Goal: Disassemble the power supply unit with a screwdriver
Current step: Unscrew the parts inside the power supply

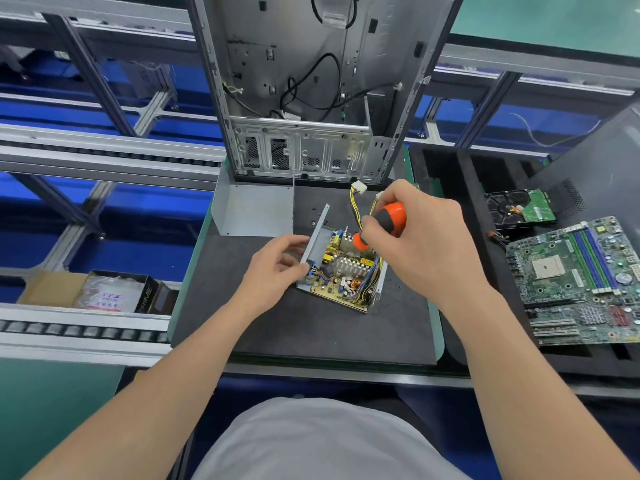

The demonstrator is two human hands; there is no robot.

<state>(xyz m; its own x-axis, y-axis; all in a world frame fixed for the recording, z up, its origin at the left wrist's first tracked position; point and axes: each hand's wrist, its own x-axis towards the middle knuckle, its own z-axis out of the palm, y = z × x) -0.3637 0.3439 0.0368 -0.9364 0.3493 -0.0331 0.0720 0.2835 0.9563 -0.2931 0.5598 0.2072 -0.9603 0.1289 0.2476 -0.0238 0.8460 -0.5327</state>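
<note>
Over the middle of the black mat point(311, 334), the right hand point(422, 233) curls its fingers round the orange-and-black handle of the screwdriver point(388, 220). It holds the tool tilted down and to the left into the open power supply point(343, 271), most likely to reach a screw that holds the circuit board. The shaft and tip are hidden among the parts, so I cannot tell which screw it meets.

The left hand point(277, 268) pinches the upright metal side wall point(317, 233) of the box between thumb and curled fingers. This looks like a bracing grip, so the box does not slide or twist under the turning.

The power supply lies directly below and between the two hands, touching the left and just under the right. Its yellow wires point(356, 202) trail away behind the right hand.

The grey cover point(252, 209) is already off and lies beyond the left hand. Behind that stands the empty computer case point(304, 98). To the right, well apart, a hard drive point(519, 209) and a motherboard point(581, 278) lie on a dark tray.
</note>
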